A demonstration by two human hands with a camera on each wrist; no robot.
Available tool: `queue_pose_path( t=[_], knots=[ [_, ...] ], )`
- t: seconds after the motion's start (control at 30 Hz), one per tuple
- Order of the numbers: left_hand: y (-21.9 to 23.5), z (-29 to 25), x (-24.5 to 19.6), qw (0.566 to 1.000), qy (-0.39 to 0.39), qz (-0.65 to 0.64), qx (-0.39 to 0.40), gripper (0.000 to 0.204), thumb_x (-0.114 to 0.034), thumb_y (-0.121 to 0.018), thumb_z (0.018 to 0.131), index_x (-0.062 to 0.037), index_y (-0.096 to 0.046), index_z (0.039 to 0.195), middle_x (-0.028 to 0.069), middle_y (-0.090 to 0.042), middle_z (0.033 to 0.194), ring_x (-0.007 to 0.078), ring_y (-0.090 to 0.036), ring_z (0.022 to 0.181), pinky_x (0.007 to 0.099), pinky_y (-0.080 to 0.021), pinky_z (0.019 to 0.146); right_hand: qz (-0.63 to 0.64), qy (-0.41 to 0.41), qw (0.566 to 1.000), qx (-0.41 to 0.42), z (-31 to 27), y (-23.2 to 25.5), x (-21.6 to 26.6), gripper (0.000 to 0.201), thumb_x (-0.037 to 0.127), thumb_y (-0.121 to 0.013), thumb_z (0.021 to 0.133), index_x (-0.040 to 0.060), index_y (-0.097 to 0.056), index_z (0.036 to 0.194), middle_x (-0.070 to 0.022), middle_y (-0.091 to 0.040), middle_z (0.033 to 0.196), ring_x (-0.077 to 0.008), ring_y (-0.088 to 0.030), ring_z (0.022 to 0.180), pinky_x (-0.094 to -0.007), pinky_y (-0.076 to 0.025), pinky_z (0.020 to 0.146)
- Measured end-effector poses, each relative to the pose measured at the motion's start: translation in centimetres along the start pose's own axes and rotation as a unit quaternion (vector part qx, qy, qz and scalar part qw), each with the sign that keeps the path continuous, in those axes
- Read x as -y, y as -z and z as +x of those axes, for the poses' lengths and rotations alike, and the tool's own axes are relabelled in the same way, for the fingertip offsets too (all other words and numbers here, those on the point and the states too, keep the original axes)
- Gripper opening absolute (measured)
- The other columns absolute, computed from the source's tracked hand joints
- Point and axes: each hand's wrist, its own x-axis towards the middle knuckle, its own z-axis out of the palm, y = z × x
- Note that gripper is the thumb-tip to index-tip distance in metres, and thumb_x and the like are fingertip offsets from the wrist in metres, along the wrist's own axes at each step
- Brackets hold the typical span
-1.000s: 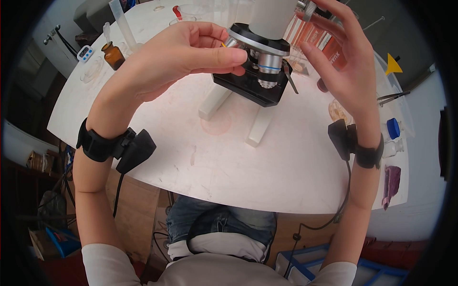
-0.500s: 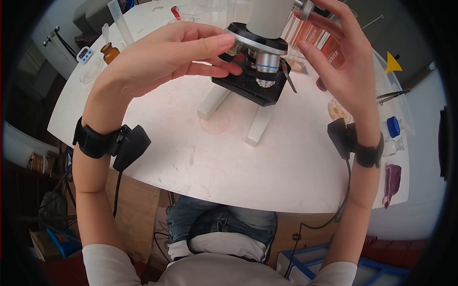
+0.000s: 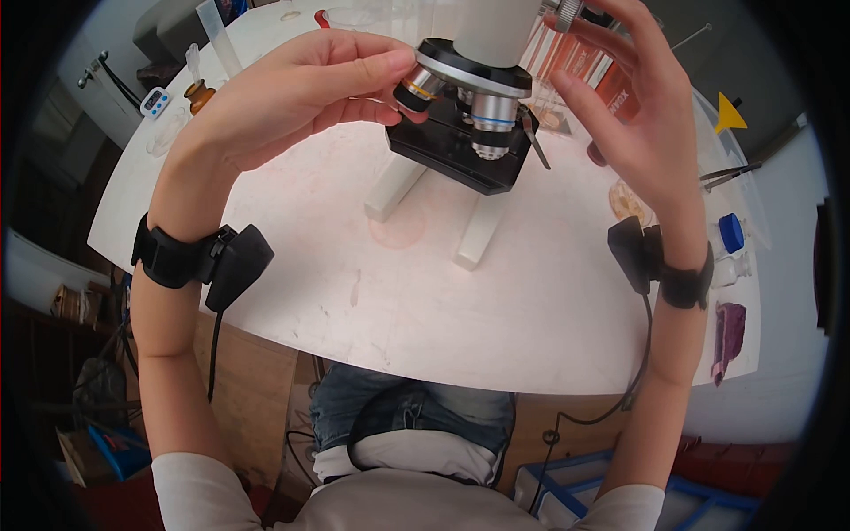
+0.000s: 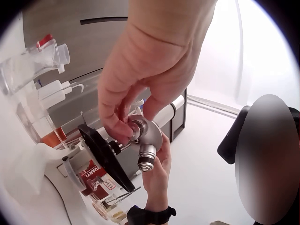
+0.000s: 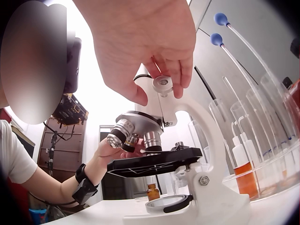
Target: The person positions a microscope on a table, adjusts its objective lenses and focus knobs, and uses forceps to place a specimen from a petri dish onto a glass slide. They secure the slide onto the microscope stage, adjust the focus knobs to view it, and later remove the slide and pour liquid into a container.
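Note:
A white microscope [image 5: 218, 140] with a black stage [image 3: 456, 159] stands on the table. My left hand [image 3: 301, 84] is at its revolving nosepiece [image 3: 469, 69], thumb near the rim and fingers round the yellow-banded objective lens [image 3: 421, 86]. The left wrist view shows that objective [image 4: 137, 129] between thumb and fingers. A blue-banded objective [image 3: 492, 124] points down over the stage. My right hand [image 3: 651, 115] is up beside the tube, its bent fingers around the silver focus knob [image 5: 162, 84]. Its thumb stands off the knob, next to the white tube.
Left on the white table [image 3: 372, 310] are an amber bottle [image 3: 199, 96], a timer [image 3: 156, 103] and a plastic cylinder [image 3: 218, 37]. On the right lie a petri dish [image 3: 629, 202], tweezers [image 3: 730, 177], a blue-capped jar [image 3: 730, 232] and a purple cloth [image 3: 730, 341]. Red boxes [image 3: 611, 93] stand behind.
My left hand has shifted left and slightly up, its thumb back from the objectives to the nosepiece rim, uncovering the yellow-banded objective. My right hand stays at the knob.

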Motion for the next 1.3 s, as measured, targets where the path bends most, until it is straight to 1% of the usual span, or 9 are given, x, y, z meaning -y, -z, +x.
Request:
queue_pose_path(
  t=[0.27, 0.47, 0.57, 0.63, 0.77, 0.83, 0.97, 1.03, 1.3],
  knots=[
    [-0.7, 0.5, 1.0, 0.989, -0.05, 0.139, -0.024, 0.04, -0.032, -0.057, 0.086, -0.0016, -0.052, 0.112, 0.0041, -0.059, 0.099, 0.0084, -0.055, 0.089, 0.0195, -0.042, 0.08, 0.06, 0.013, 0.998, 0.005, -0.4, -0.4, -2.4, 0.052, 0.004, -0.061, 0.067, -0.001, -0.042, 0.116, -0.0163, -0.047, 0.11, -0.0239, -0.052, 0.102, -0.0355, -0.044, 0.093],
    [-0.4, 0.0, -0.1, 0.997, 0.053, -0.044, 0.031, 0.046, -0.035, -0.067, 0.078, -0.0035, -0.051, 0.108, 0.0046, -0.059, 0.099, 0.0074, -0.055, 0.09, 0.0207, -0.042, 0.078, 0.063, 0.002, 0.998, 0.009, -0.3, 0.1, -2.1, 0.052, 0.004, -0.061, 0.068, -0.0002, -0.042, 0.116, -0.016, -0.047, 0.11, -0.024, -0.052, 0.101, -0.0358, -0.043, 0.093],
    [-0.2, 0.6, 0.4, 0.995, 0.011, 0.091, 0.039, 0.051, -0.034, -0.067, 0.077, -0.0017, -0.05, 0.113, 0.0061, -0.059, 0.1, 0.0074, -0.054, 0.086, 0.0216, -0.043, 0.075, 0.051, -0.005, 0.999, 0.015, -0.3, 0.1, -1.9, 0.052, 0.004, -0.061, 0.068, 0.0, -0.042, 0.116, -0.0158, -0.047, 0.109, -0.0241, -0.052, 0.101, -0.0362, -0.042, 0.094],
    [-1.0, 0.5, 0.3, 0.972, 0.019, 0.225, -0.059, 0.046, -0.031, -0.064, 0.081, -0.0012, -0.051, 0.113, 0.0066, -0.06, 0.099, 0.0066, -0.052, 0.08, 0.0216, -0.043, 0.071, 0.043, -0.008, 0.999, 0.022, -0.2, 0.2, -1.4, 0.052, 0.004, -0.06, 0.067, 0.0001, -0.042, 0.115, -0.0158, -0.047, 0.109, -0.0241, -0.053, 0.1, -0.0363, -0.042, 0.094],
    [-0.6, 0.3, 0.4, 0.994, -0.028, 0.109, 0.007, 0.04, -0.028, -0.064, 0.081, -0.0023, -0.053, 0.11, 0.004, -0.06, 0.095, 0.0053, -0.051, 0.077, 0.0212, -0.041, 0.067, 0.008, 0.006, 1.0, -0.001, -0.1, -0.1, -0.5, 0.052, 0.004, -0.06, 0.067, 0.0001, -0.042, 0.115, -0.0156, -0.047, 0.109, -0.0242, -0.053, 0.1, -0.0369, -0.043, 0.094],
    [-0.4, 0.1, -0.3, 0.999, 0.034, 0.005, 0.021, 0.041, -0.029, -0.064, 0.08, -0.0031, -0.052, 0.111, 0.0005, -0.06, 0.092, 0.0039, -0.05, 0.078, 0.0193, -0.04, 0.065, 0.019, 0.01, 1.0, -0.004, -0.2, -0.3, -1.4, 0.052, 0.004, -0.06, 0.067, 0.0001, -0.042, 0.115, -0.0156, -0.047, 0.109, -0.0242, -0.053, 0.1, -0.0371, -0.043, 0.093],
    [-0.2, 0.5, 0.3, 0.996, 0.016, 0.086, 0.036, 0.041, -0.031, -0.059, 0.084, -0.0035, -0.051, 0.112, -0.0007, -0.059, 0.09, 0.0028, -0.05, 0.078, 0.0167, -0.039, 0.063, 0.032, 0.013, 0.999, 0.005, -0.1, -0.1, -0.8, 0.052, 0.005, -0.06, 0.067, 0.0007, -0.042, 0.116, -0.0154, -0.047, 0.108, -0.0238, -0.053, 0.1, -0.0377, -0.043, 0.093],
    [-0.7, 0.6, 0.8, 0.976, -0.024, 0.209, -0.063, 0.038, -0.034, -0.054, 0.088, -0.0039, -0.053, 0.11, -0.0003, -0.06, 0.089, 0.0015, -0.049, 0.076, 0.0148, -0.037, 0.06, -0.002, 0.0, 1.0, 0.004, 0.0, 0.1, -0.3, 0.052, 0.005, -0.06, 0.067, 0.0009, -0.042, 0.116, -0.0154, -0.047, 0.108, -0.0237, -0.053, 0.099, -0.0377, -0.043, 0.093],
    [-0.6, 0.3, 0.4, 0.999, 0.004, 0.037, 0.017, 0.036, -0.037, -0.055, 0.087, -0.0053, -0.057, 0.105, 0.002, -0.061, 0.092, 0.0025, -0.045, 0.069, 0.0159, -0.034, 0.056, 0.075, 0.018, 0.997, -0.004, -0.3, -0.5, -2.5, 0.052, 0.005, -0.06, 0.067, 0.0016, -0.042, 0.115, -0.0147, -0.047, 0.108, -0.023, -0.053, 0.098, -0.0367, -0.043, 0.093]
  ],
)
